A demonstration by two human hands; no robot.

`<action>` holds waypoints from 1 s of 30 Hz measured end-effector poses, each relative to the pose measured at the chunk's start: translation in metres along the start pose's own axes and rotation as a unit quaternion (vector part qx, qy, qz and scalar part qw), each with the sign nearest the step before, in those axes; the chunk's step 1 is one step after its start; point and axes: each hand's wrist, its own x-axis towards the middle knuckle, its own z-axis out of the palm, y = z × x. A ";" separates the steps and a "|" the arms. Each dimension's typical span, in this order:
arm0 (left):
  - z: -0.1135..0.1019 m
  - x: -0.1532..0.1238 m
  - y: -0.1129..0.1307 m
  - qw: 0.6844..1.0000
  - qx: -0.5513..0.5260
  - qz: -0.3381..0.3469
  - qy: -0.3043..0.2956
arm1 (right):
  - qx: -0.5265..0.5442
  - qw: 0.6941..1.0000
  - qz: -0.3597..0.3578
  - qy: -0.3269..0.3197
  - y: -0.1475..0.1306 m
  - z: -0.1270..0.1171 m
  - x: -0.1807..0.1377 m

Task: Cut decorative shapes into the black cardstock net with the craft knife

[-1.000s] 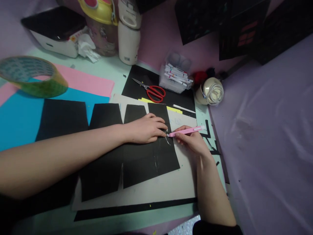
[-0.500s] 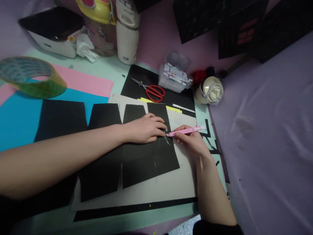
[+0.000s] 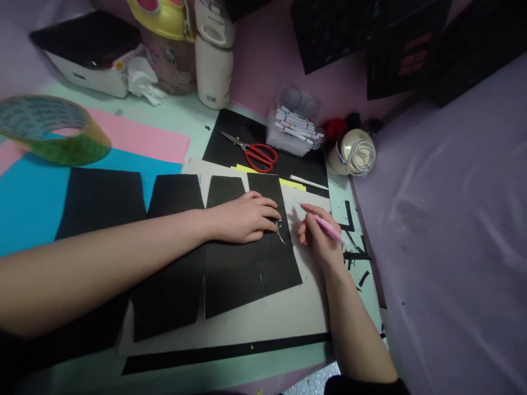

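My left hand (image 3: 247,218) lies flat on the black paper (image 3: 234,274), fingers slightly spread and pointing right. White curved marks or slits show by its fingertips, with fainter lines lower on the same paper. The paper has tapered panels parted by narrow gaps. My right hand (image 3: 323,236) is closed around a slim pink craft knife (image 3: 327,227), raised off the black paper to its right. The knife's tip is hidden by my fingers. Beneath lies a pale board (image 3: 296,312).
Red-handled scissors (image 3: 259,157) and a white pen (image 3: 308,182) lie on a black sheet behind. Nearby are a marker box (image 3: 294,126) and a coiled cable (image 3: 362,156). A tape roll (image 3: 82,148) sits at left, a white bottle (image 3: 214,66) at back. Black scraps (image 3: 356,255) lie right.
My right hand has lifted away from the marks and drawn back to the right, turning the pink craft knife so its back end points down right. My left hand stays in place.
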 end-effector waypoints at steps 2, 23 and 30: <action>-0.001 0.000 0.001 1.000 0.004 0.002 -0.001 | -0.071 0.997 -0.042 0.010 0.000 0.007 -0.004; -0.002 0.000 0.002 0.999 0.032 -0.008 0.011 | -0.255 0.952 -0.167 -0.029 0.011 0.025 -0.007; -0.003 -0.002 0.002 1.000 0.005 -0.011 0.023 | -0.198 0.975 -0.103 0.005 0.003 0.025 -0.004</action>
